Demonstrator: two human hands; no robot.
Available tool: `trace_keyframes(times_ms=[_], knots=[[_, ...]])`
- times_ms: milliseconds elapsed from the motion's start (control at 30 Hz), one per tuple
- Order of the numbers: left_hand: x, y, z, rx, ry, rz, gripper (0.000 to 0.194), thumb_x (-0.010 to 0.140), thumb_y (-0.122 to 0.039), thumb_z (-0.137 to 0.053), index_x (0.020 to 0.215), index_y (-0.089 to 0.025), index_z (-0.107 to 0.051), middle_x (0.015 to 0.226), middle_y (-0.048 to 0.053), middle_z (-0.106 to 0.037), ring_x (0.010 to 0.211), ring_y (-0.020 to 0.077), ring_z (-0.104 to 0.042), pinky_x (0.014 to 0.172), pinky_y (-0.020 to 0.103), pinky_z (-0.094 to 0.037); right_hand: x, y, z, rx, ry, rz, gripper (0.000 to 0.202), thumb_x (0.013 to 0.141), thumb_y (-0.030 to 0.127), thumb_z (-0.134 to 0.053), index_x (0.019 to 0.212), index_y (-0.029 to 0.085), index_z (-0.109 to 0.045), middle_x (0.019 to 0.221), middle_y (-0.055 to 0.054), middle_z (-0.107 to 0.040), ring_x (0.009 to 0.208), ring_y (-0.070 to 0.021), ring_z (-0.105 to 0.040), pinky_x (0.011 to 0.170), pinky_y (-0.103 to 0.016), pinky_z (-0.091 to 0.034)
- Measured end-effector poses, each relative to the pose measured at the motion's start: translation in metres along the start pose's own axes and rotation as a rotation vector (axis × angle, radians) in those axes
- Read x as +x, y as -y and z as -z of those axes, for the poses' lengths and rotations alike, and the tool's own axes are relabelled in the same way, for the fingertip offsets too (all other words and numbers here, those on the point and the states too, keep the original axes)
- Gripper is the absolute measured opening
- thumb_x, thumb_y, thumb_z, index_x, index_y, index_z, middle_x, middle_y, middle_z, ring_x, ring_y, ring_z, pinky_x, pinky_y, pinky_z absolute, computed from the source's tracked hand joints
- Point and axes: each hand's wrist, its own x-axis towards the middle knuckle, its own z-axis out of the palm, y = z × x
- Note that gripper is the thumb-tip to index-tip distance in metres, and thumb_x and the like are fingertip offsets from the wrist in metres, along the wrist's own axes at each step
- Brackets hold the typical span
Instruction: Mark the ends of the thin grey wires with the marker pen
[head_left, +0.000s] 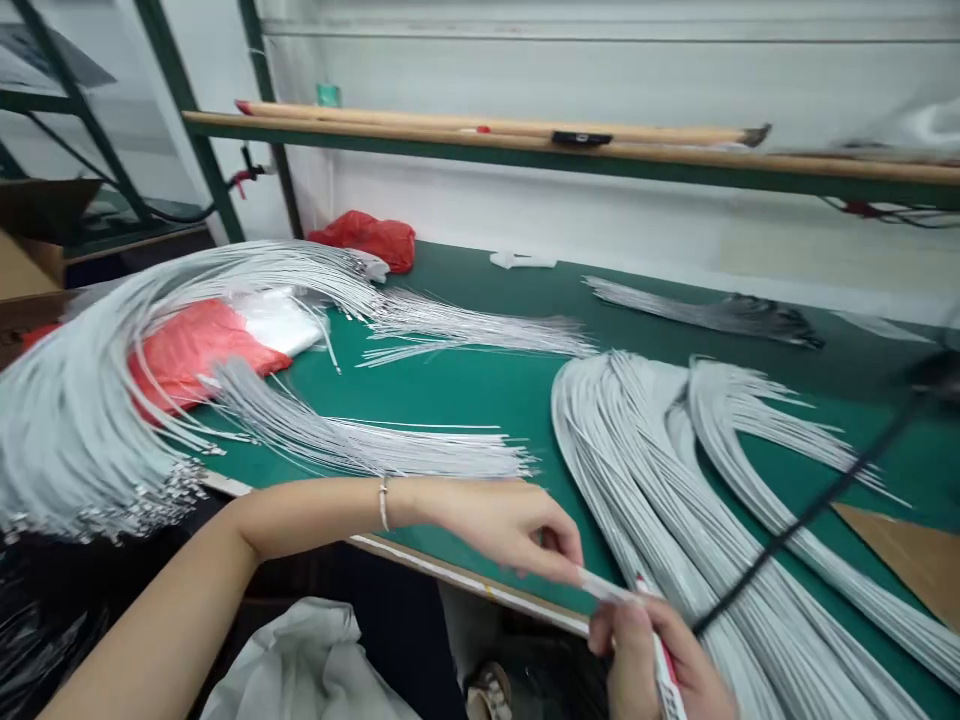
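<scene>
Hands, two, bare: left hand point(510, 525), thumb and forefinger pinching one end of a pale strip; right hand point(664, 650), curled round a marker pen, the strip's other end at its thumb. Both were just left of the landmark, the large cable bundle.

Desk, green point(450, 388): extended beneath the large cable bundle and to either side.

Large cable bundle, grey-white point(637, 450): one, folded over at its far end.

Curved cable mass point(52, 420): one, well left of the landmark, metallic ends lowermost.

Straight wire bundle point(420, 447): one, between these two.

Marker pen, white and red point(667, 670): one, just left of the landmark.

Pale strip point(604, 587): one, spanning the hands; material unclear.

Step, as judged: strip being steadied alongside the pen. Next move seemed to call for a firm left pinch and a controlled pen tip.
</scene>
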Motion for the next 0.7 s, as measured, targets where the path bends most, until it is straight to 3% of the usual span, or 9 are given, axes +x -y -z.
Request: trace_keyframes(times_ms=[100,167,267,367,467,567,633,700], knots=[[-0.002,-0.005,0.001,0.029,-0.138,-0.003,0.02,0.089,-0.03,-0.056,0.087,-0.013,-0.066,0.069,0.0,-0.062,0.059,0.0089,-0.054,0.052,0.017,-0.038,0.003,-0.005,-0.002,0.069,-0.002,-0.033,0.026,0.083,0.045,-0.061,0.075,0.021,-0.064,0.046,0.006,-0.052,0.041,-0.0109,-0.049,0.058,-0.027,-0.046],[-0.002,-0.007,0.003,0.017,-0.135,0.017,0.019,0.089,-0.029,-0.054,0.086,-0.013,-0.066,0.071,0.0,-0.063,0.057,0.0082,-0.053,0.05,0.017,-0.036,0.006,-0.005,-0.004,0.109,0.058,-0.029,0.021,0.084,0.04,-0.062,0.082,0.02,-0.065,0.047,0.005,-0.054,0.04,-0.0116,-0.051,0.048,-0.024,-0.044],[0.0,-0.008,0.004,0.06,-0.097,0.031,0.027,0.092,-0.036,-0.05,0.084,-0.015,-0.066,0.067,-0.001,-0.062,0.053,0.0076,-0.049,0.047,0.017,-0.033,0.012,-0.002,-0.006,0.092,0.119,0.036,0.016,0.085,0.032,-0.06,0.08,0.018,-0.064,0.047,0.004,-0.054,0.038,-0.0109,-0.049,0.04,-0.021,-0.04],[0.0,-0.009,0.004,0.129,-0.071,0.022,0.033,0.094,-0.041,-0.047,0.087,-0.016,-0.068,0.062,-0.001,-0.061,0.051,0.0079,-0.049,0.047,0.018,-0.033,0.015,0.003,-0.006,0.105,0.089,0.061,0.014,0.087,0.027,-0.058,0.077,0.018,-0.063,0.048,0.005,-0.053,0.04,-0.0097,-0.05,0.043,-0.02,-0.042],[0.0,-0.01,0.004,0.2,-0.049,-0.004,0.025,0.095,-0.031,-0.049,0.088,-0.016,-0.069,0.064,-0.001,-0.064,0.054,0.0078,-0.054,0.052,0.017,-0.036,0.015,0.006,-0.007,0.151,0.058,0.051,0.015,0.087,0.028,-0.059,0.076,0.018,-0.063,0.047,0.006,-0.053,0.04,-0.0089,-0.05,0.043,-0.019,-0.041],[0.001,-0.01,0.003,0.308,-0.098,-0.057,0.022,0.094,-0.025,-0.05,0.086,-0.016,-0.069,0.068,-0.001,-0.066,0.06,0.0084,-0.057,0.057,0.018,-0.037,0.014,0.005,-0.008,0.159,0.033,0.017,0.019,0.086,0.03,-0.06,0.071,0.018,-0.062,0.044,0.006,-0.052,0.038,-0.0086,-0.049,0.043,-0.02,-0.041],[0.001,-0.01,0.004,0.322,-0.121,-0.073,0.024,0.094,-0.026,-0.049,0.086,-0.016,-0.069,0.067,-0.001,-0.065,0.058,0.0081,-0.056,0.055,0.018,-0.037,0.013,0.002,-0.009,0.136,0.004,0.029,0.015,0.087,0.029,-0.059,0.081,0.017,-0.066,0.046,0.005,-0.055,0.04,-0.0098,-0.053,0.044,-0.021,-0.042],[0.0,-0.01,0.005,0.256,-0.113,-0.047,0.026,0.095,-0.03,-0.048,0.089,-0.016,-0.068,0.065,-0.001,-0.065,0.055,0.0079,-0.056,0.052,0.017,-0.037,0.012,-0.003,-0.008,0.085,-0.055,0.085,0.021,0.089,0.027,-0.056,0.104,0.017,-0.067,0.053,0.003,-0.062,0.046,-0.0121,-0.06,0.047,-0.023,-0.046]])
